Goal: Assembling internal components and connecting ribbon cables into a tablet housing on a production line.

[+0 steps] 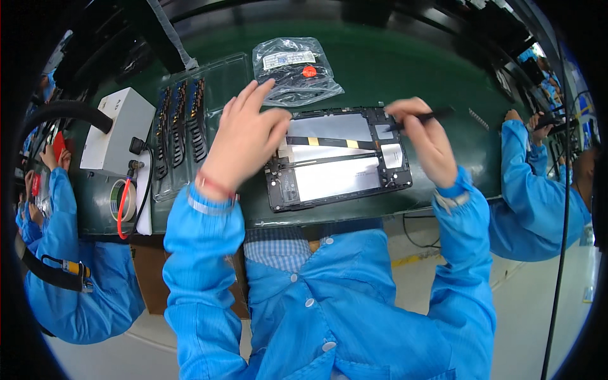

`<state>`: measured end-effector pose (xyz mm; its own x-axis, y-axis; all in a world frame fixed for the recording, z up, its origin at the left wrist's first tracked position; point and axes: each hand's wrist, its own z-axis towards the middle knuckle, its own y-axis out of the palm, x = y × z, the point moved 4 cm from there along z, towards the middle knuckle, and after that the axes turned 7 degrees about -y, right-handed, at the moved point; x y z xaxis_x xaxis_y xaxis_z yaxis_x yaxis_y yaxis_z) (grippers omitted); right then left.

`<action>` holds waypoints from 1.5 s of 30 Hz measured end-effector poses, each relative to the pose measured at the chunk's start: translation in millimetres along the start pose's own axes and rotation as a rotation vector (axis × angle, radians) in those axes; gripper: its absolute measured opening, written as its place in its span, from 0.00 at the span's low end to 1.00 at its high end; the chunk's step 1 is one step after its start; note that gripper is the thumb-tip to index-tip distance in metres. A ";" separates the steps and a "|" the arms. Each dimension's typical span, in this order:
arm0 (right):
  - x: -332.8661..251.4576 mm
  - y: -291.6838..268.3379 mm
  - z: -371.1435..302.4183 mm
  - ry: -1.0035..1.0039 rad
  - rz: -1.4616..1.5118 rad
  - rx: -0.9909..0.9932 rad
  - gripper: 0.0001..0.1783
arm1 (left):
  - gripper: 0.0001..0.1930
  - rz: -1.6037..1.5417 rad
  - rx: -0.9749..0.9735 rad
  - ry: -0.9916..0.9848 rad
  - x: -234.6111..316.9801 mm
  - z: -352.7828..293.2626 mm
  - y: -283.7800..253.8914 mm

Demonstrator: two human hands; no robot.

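Observation:
An opened tablet housing (pixel 339 179) lies in front of me, with silver panels inside its black frame. A dark flex cable (pixel 329 143) with yellow patches crosses it. My right hand (pixel 429 136) is over the housing's upper right corner, its fingers closed round a slim black pointed tool (pixel 434 116). That tool's tip points down toward a small silver patch; motion blur hides whether they touch. At the upper left corner is my left hand (pixel 244 139), fingers apart, with nothing visible in it. Whether its fingertips touch the frame, I cannot tell.
Past the housing lies a clear plastic bag (pixel 294 71) with dark contents. On the left, a clear tray (pixel 221 69) holds several dark board strips, beside a white box (pixel 120 136) and a tape roll (pixel 123 199). Co-workers (pixel 532 183) sit at both sides.

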<state>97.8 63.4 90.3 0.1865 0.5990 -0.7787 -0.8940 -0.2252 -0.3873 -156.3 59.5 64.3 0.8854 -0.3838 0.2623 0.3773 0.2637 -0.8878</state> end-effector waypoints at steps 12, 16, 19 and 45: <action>49.8 82.1 84.3 0.064 -0.056 -0.254 0.09 | 0.08 -0.302 0.078 -0.077 -39.9 45.0 55.1; 71.8 93.4 90.7 0.088 0.115 -0.151 0.10 | 0.14 -0.366 0.129 -0.141 -37.9 41.8 52.0; 82.5 92.5 86.8 0.035 0.067 -0.078 0.12 | 0.18 -0.313 0.111 -0.143 -38.7 42.9 51.3; 85.0 98.3 78.3 0.193 -0.076 -0.023 0.10 | 0.21 -0.432 0.035 -0.319 -45.3 37.2 59.3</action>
<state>-6.1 152.4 24.7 0.3297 0.4571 -0.8260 -0.8652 -0.2038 -0.4581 -164.0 125.5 13.9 0.6837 -0.1771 0.7079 0.7297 0.1728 -0.6615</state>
